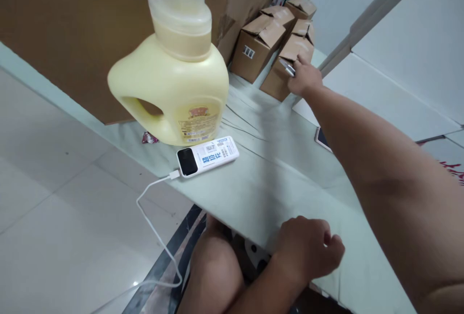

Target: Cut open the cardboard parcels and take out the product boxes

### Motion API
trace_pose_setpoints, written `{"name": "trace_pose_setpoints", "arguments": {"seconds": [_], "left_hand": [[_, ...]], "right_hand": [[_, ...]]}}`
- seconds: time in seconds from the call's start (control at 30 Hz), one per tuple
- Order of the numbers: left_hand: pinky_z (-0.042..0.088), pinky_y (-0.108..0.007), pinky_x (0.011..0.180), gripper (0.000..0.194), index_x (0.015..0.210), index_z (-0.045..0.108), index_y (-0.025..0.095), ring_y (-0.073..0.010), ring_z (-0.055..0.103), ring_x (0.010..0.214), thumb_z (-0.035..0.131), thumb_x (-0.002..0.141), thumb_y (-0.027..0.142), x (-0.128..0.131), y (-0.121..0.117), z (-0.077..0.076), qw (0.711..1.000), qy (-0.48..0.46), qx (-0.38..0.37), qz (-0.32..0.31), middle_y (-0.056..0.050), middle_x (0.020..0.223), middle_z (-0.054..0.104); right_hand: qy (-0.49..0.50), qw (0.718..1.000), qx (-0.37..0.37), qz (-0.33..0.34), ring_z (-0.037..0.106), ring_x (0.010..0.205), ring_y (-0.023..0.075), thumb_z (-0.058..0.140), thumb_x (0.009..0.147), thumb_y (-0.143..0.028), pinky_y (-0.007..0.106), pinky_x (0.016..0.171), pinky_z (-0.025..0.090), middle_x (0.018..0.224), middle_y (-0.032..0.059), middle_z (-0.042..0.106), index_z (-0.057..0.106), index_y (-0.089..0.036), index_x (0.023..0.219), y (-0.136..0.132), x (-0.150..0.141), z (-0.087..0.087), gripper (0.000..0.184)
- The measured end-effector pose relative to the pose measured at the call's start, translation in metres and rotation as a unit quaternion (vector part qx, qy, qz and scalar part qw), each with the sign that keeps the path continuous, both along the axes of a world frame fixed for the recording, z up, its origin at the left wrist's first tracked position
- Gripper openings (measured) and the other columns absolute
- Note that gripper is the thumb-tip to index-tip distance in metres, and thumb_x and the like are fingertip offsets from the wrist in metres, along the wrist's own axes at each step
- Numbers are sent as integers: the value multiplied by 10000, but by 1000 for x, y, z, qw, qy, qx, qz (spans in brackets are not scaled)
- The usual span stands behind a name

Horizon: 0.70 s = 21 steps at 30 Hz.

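Note:
My right hand (305,76) reaches far across the table, its fingers closed around a slim silver pen-like tool (287,67). The tool's tip lies against or just in front of a small brown cardboard box (274,78); whether it touches cannot be made out. A second box (248,52) with a printed label stands left of it, and several more sit behind. Near the table's front edge, my left hand (311,246) rests with its fingers curled in and nothing visible in it.
A large pale yellow detergent jug (174,82) stands on the table (253,198). Before it lies a white power bank (208,156) with a white cable (151,222) hanging off the edge. A phone (322,138) lies partly behind my right arm. Bigger cardboard (72,38) stands at the back left.

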<state>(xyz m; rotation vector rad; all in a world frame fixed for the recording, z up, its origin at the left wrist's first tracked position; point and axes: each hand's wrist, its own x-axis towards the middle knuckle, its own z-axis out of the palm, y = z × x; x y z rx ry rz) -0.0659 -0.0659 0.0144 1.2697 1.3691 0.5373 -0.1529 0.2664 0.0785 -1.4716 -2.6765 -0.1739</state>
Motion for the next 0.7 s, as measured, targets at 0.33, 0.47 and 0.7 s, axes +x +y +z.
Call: {"name": "trace_pose_setpoints", "arguments": {"seconds": [0.33,0.47,0.7], "left_hand": [[535,-400,747,203,831,660,325,-247,734,849,510,922,426,2,-4,-2,981,-24,110,159,-86,817,752],[569,-453,979,243,1018,638,237,-273,692,1055,526,924,430,-11,-6,-7,850,-11,310,426,-128,1036,718],[551,-464,1082,468,1326,560,276,-291,607,1312,633,923,502,6,7,-17,872,-123,437,186,-124,1419,598]], "right_hand": [[137,984,-14,109,567,1429,344,540,848,-275,581,1217,446,1509,168,602,662,-318,1291,-136,210,3,462],[327,934,-6,-145,551,1441,350,575,878,-416,644,1227,411,1412,93,678,657,-382,976,-243,348,-33,132],[546,743,73,-380,644,605,268,567,745,-438,587,811,644,609,-29,518,459,-323,871,-338,406,-59,202]]}}
